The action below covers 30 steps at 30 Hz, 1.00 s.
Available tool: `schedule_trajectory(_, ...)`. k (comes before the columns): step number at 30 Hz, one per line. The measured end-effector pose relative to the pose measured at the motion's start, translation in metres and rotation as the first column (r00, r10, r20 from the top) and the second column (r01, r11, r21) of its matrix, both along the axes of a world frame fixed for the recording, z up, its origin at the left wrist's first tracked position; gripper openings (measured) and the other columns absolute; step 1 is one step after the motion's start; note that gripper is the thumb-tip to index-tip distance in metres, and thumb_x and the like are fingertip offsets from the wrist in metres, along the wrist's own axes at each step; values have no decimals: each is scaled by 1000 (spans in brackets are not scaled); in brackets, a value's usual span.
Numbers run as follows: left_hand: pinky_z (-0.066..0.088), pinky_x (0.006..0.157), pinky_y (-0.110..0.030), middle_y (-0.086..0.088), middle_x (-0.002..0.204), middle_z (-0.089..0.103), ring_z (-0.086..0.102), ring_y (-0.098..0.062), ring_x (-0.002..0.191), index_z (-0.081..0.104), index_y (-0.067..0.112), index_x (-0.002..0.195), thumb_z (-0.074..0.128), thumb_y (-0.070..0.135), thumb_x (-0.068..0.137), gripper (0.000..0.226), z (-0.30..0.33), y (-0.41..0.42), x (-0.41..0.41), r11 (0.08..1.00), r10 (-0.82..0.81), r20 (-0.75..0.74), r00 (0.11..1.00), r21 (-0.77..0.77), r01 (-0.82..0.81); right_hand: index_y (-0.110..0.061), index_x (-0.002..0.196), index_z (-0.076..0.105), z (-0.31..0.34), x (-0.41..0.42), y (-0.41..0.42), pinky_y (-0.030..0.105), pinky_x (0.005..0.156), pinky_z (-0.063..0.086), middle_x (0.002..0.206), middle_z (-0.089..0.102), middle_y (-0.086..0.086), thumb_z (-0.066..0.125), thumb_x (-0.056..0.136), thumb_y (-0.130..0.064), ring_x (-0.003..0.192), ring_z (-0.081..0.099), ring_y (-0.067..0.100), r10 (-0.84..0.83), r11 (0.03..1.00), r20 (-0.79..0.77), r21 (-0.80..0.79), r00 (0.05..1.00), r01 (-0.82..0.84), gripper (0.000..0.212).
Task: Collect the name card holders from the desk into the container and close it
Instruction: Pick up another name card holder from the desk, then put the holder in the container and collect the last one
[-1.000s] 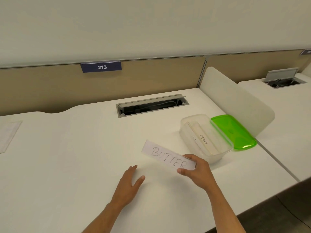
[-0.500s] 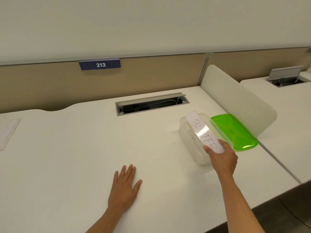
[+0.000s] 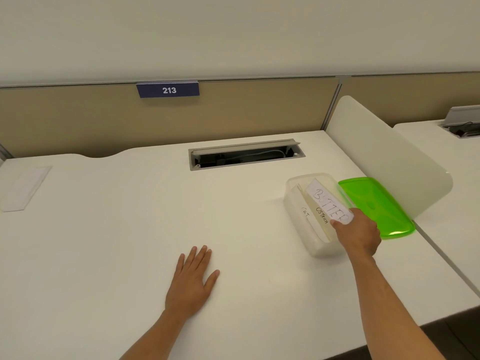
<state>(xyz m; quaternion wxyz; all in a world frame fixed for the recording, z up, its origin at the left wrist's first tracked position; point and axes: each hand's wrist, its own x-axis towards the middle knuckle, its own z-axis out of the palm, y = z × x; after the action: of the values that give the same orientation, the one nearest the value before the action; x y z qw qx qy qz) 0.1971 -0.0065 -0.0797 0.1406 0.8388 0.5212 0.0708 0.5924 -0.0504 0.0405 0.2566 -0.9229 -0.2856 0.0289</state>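
My right hand (image 3: 359, 235) grips the near end of a name card holder (image 3: 327, 201) lettered "BUTTER". The holder slants down into a clear plastic container (image 3: 294, 203) at the desk's right. Two other holders lie inside it, marked "OSTRICH" (image 3: 321, 216) and "CAT" (image 3: 306, 213). The container's green lid (image 3: 376, 206) rests upside on the desk just right of it, apart from the rim. My left hand (image 3: 192, 279) lies flat on the desk top, palm down, fingers spread, holding nothing.
A curved white divider panel (image 3: 389, 157) stands right behind the lid. An open cable tray (image 3: 245, 154) is sunk into the desk at the back. A flat clear sheet (image 3: 24, 188) lies at the far left. The desk's front edge runs close on the right (image 3: 441, 318).
My right hand carried the "BUTTER" holder from mid-desk to the right and lowered it into the container. My left hand settled flat on the desk.
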Motion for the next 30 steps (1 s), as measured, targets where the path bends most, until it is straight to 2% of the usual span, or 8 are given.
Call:
schedule_trajectory(7, -16, 119, -28, 19, 160, 1, -13, -2, 148, 11, 27, 156, 19, 61, 98, 68, -2, -1, 0, 1000, 7, -5, 1000, 5, -7, -9, 106, 58, -2, 12, 8, 36, 66, 47, 101, 67, 17, 81, 76, -37, 92, 65, 38, 94, 967, 31, -242, 995, -84, 47)
schedule_trajectory(10, -14, 119, -28, 19, 160, 5, -9, -2, 148, 15, 26, 156, 21, 61, 98, 68, -2, 0, -1, 1000, 7, 10, 1000, 13, -8, -10, 108, 61, 0, 14, 12, 34, 68, 47, 104, 66, 15, 75, 82, -29, 97, 64, 36, 143, 915, 44, -386, 989, -115, 35)
schedule_trajectory(12, -14, 119, -28, 19, 160, 5, -8, -2, 148, 16, 26, 156, 22, 60, 98, 67, -3, 0, 0, 1000, 5, 12, 1000, 16, -5, -9, 109, 64, -1, 15, 14, 35, 72, 49, 108, 65, 16, 71, 84, -20, 100, 63, 37, 151, 903, 45, -412, 987, -120, 29)
schedule_trajectory(15, -15, 119, -27, 20, 159, 2, -10, -1, 148, 14, 27, 156, 20, 60, 98, 67, -3, 0, -1, 1000, 10, 0, 1000, 20, -10, -8, 110, 65, -1, 15, 16, 36, 76, 52, 110, 65, 18, 69, 84, -15, 102, 63, 38, 149, 908, 36, -400, 988, -122, 28)
schedule_trajectory(20, -13, 119, -27, 19, 159, 4, -7, -1, 148, 18, 26, 155, 22, 60, 98, 67, -3, 0, -1, 1000, 15, 11, 1000, 19, -15, -8, 112, 67, -3, 17, 14, 37, 77, 52, 110, 66, 18, 69, 85, -17, 101, 63, 38, 144, 919, 23, -373, 989, -126, 29)
schedule_trajectory(26, -13, 119, -27, 19, 160, 5, -8, -1, 148, 16, 27, 156, 24, 59, 99, 66, -3, 0, 0, 1000, 14, 0, 1000, 20, -14, -12, 125, 62, -8, 3, 15, 43, 85, 50, 118, 68, 16, 63, 91, -29, 107, 61, 39, 122, 985, 24, -127, 992, -118, 38)
schedule_trajectory(30, -13, 120, -28, 19, 160, 5, -8, -1, 148, 15, 26, 155, 24, 59, 99, 66, -4, 0, -1, 1000, 15, 5, 1000, 22, -15, -13, 122, 64, -7, -22, 19, 44, 85, 49, 117, 69, 13, 64, 91, -29, 106, 62, 39, 163, 985, 35, 48, 986, -165, 35)
